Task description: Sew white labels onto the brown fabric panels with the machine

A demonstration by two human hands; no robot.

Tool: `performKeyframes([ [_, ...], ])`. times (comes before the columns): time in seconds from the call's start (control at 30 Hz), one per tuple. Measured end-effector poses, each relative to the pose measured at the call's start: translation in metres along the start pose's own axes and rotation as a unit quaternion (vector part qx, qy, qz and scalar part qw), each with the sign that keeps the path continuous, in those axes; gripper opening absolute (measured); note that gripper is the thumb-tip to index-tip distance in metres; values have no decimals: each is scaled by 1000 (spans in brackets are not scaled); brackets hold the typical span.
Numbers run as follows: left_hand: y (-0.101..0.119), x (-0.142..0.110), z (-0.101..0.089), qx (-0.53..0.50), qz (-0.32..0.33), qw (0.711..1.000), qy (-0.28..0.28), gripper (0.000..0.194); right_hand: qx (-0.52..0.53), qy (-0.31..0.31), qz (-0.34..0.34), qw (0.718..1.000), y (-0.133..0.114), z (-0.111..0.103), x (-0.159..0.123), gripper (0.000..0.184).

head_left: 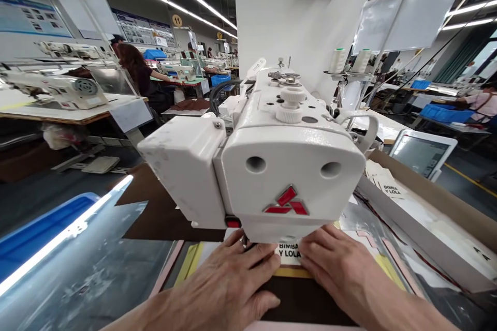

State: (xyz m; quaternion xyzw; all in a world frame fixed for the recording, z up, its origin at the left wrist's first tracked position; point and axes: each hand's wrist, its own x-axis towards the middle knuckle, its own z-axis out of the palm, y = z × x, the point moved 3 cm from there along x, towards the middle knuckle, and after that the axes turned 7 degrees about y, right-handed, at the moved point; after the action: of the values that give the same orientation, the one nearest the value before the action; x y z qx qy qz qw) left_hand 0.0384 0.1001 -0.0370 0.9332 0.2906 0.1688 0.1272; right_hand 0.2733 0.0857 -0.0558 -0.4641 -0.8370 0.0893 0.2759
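Note:
A white label (289, 254) printed "BIMBA Y LOLA" lies below the head of a white sewing machine (289, 176). From the left, my left hand (243, 274) presses its outstretched fingertips to the label's edge, thumb apart. My right hand (339, 261) lies along the label's right edge, fingers stretched forward and partly under the machine head. Dark brown fabric (306, 297) shows between my wrists, with a yellow-brown strip between it and the label. The needle area and the label's top are hidden by the machine head.
On the right, an open cardboard box (430, 238) holds more printed labels (392, 189). A tablet-like screen (423, 152) stands behind it. Brown fabric (149, 212) hangs over the left side, near a bright tube light (73, 227) and a blue bin (46, 222). A person (135, 75) sits farther left.

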Motion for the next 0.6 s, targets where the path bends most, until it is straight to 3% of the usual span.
performKeyframes([
  [0.07, 0, 0, 0, -8, -16, 1000, -13, 41, -2, 11, -41, 999, 1, 3, -7, 23],
  [0.3, 1, -2, -3, -13, -22, 999, -20, 36, -12, -45, -49, 998, 3, 1, -7, 17],
  [0.6, 0, 3, -6, -34, -29, 998, -42, 41, -38, -54, -136, 988, -16, 2, 13, 22],
])
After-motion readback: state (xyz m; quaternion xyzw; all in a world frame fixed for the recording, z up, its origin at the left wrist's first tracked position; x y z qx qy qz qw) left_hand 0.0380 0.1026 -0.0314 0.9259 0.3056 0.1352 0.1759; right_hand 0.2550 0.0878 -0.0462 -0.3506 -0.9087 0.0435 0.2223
